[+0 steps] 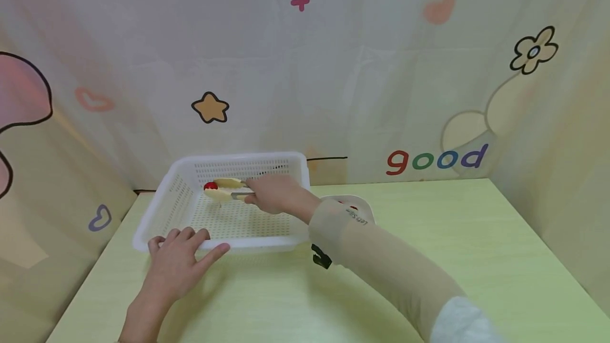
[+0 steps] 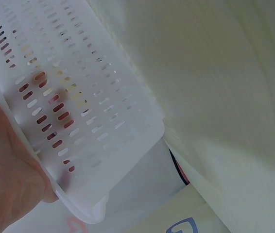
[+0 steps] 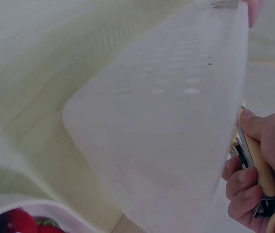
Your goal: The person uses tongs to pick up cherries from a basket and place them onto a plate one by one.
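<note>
My right hand grips a pair of tongs with cream tips and handles and metal arms. The hand reaches over a white perforated plastic basket. Between the tong tips, inside the basket near its left side, sits a small round red piece. In the right wrist view, the fingers wrap round the tong handles. My left hand holds the basket's front rim near the left corner. Through the slots in the left wrist view, the left fingers show inside the wall.
Right of the basket stands a white dish, partly hidden by the right sleeve. Red fruits, one with green leaves, lie in it. A printed curtain hangs behind the light-green tabletop.
</note>
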A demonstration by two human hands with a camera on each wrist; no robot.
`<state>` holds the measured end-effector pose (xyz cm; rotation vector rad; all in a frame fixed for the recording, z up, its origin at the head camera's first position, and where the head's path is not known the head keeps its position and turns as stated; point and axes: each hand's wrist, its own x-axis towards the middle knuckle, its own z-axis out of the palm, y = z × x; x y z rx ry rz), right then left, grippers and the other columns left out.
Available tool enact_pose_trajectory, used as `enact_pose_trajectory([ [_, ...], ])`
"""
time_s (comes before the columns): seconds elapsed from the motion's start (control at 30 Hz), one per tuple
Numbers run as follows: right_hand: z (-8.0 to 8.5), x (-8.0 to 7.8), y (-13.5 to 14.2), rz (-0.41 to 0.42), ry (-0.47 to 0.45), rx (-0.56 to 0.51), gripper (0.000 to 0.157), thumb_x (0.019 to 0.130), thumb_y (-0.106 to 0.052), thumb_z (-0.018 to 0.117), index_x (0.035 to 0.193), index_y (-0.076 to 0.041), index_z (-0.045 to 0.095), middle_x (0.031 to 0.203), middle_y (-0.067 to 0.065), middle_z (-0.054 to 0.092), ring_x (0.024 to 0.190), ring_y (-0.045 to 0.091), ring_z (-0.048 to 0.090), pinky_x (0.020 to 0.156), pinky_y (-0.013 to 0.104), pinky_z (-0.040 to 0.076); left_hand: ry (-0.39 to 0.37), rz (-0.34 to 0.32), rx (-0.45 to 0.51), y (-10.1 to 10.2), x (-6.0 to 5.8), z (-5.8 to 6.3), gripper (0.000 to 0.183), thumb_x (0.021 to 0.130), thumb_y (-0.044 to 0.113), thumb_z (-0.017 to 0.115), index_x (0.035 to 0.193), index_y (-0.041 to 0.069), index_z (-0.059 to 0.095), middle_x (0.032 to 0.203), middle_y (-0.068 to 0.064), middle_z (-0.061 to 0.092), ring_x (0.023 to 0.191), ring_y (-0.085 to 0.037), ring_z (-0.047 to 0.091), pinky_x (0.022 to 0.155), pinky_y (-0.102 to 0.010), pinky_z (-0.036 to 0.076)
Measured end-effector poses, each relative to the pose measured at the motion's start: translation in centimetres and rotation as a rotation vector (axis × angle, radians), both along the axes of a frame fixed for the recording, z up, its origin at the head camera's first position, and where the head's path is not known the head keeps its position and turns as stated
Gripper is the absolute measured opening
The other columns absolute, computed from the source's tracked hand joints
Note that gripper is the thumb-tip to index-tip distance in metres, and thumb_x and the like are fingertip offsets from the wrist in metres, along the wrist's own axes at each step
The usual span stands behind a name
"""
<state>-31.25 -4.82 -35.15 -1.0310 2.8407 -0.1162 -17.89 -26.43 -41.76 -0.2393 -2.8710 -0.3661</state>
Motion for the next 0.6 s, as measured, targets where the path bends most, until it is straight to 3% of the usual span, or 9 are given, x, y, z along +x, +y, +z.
enact_pose_trajectory([
  [0.23,0.7,0.1,2.3,0.016,0.04,-0.03,0.034,0.105,-0.045,0.057,0.126,-0.019,0.06,0.102,-0.004,0.067,0.08,0.013,0.059,0.069,0.03,0.049,0.0,-0.003,-0.004,0.2,-0.1,0.1,0.056,0.096,0.069,0.054,0.105,0.015,0.068,0.089,-0.001,0.057,0.093,-0.032,0.055,0.087,-0.066,0.026],
  [0.43,1.0,0.2,4.0,0.011,0.019,-0.089,0.041,0.104,-0.044,0.058,0.135,-0.018,0.059,0.115,0.0,0.069,0.088,0.014,0.061,0.069,0.031,0.051,-0.007,0.0,-0.008,0.2,-0.1,0.1,0.056,0.096,0.069,0.054,0.105,0.016,0.068,0.09,-0.001,0.058,0.093,-0.033,0.055,0.087,-0.066,0.026],
  [0.6,1.2,0.0,5.4,0.025,0.007,-0.122,0.044,0.107,-0.041,0.056,0.142,-0.014,0.055,0.123,0.003,0.068,0.097,0.016,0.064,0.082,0.036,0.053,-0.012,-0.001,-0.003,0.1,0.0,0.1,0.056,0.096,0.069,0.054,0.105,0.016,0.068,0.091,-0.001,0.059,0.094,-0.034,0.055,0.087,-0.067,0.026],
])
